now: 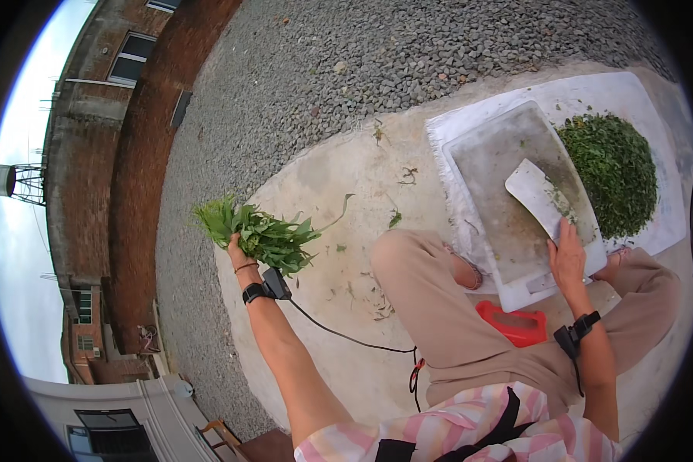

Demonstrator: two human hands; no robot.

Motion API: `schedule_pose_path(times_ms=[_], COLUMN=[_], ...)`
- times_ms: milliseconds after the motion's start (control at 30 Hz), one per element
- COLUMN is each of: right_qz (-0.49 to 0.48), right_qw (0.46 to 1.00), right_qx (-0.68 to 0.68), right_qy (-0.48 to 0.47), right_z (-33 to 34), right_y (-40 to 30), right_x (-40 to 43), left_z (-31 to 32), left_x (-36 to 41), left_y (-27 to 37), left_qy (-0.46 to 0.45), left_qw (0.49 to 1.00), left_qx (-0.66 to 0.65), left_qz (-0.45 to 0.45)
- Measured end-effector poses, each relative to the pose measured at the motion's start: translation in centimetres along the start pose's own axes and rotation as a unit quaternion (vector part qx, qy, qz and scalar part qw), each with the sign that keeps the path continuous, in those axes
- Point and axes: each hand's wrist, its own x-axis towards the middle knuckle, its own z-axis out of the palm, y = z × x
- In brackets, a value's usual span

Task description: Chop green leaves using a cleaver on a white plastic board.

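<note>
Out to the left, my left hand (237, 249) is closed around a bunch of long-leaved greens (271, 238), held off to the side of my body. My right hand (569, 257) grips a wide-bladed cleaver (531, 190); its handle is mostly hidden by the fingers. Bits of green cling along one edge of the blade. Beneath the cleaver is a stained white plastic cutting board (485, 150). A heap of finely chopped greens (609, 173) lies just beyond the board's right side, on a white woven sheet (667, 219).
My bent knees (407, 260) flank the board's near end. Between my legs is a red plastic object (517, 329), partly covered. Scattered leaf scraps (395, 219) dot the concrete slab (323, 173), which borders grey gravel (323, 75). A black cable (346, 335) runs from my left wrist.
</note>
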Motion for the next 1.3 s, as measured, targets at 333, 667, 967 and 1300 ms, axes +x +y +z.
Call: schedule_pose_path(times_ms=[333,667,967,1300], right_qz=[-0.001,0.023,0.023,0.060], right_qw=[1.000,1.000,1.000,0.998], right_qx=[-0.006,-0.010,0.003,-0.013], right_qy=[0.005,-0.008,0.010,-0.006], right_z=[0.1,-0.7,-1.3,-2.3], right_y=[0.2,-0.4,-0.2,-1.5], right_x=[0.0,0.3,-0.1,-0.3], left_z=[0.8,12.2,24.9,32.7], left_x=[-0.8,-2.7,-9.1,-16.5], left_y=[1.9,5.3,2.1,-2.8], left_qy=[-0.156,-0.319,-0.164,-0.417], left_qw=[0.983,0.934,0.985,0.886], left_qx=[-0.054,-0.159,-0.046,-0.129], left_qz=[0.080,0.016,-0.020,-0.158])
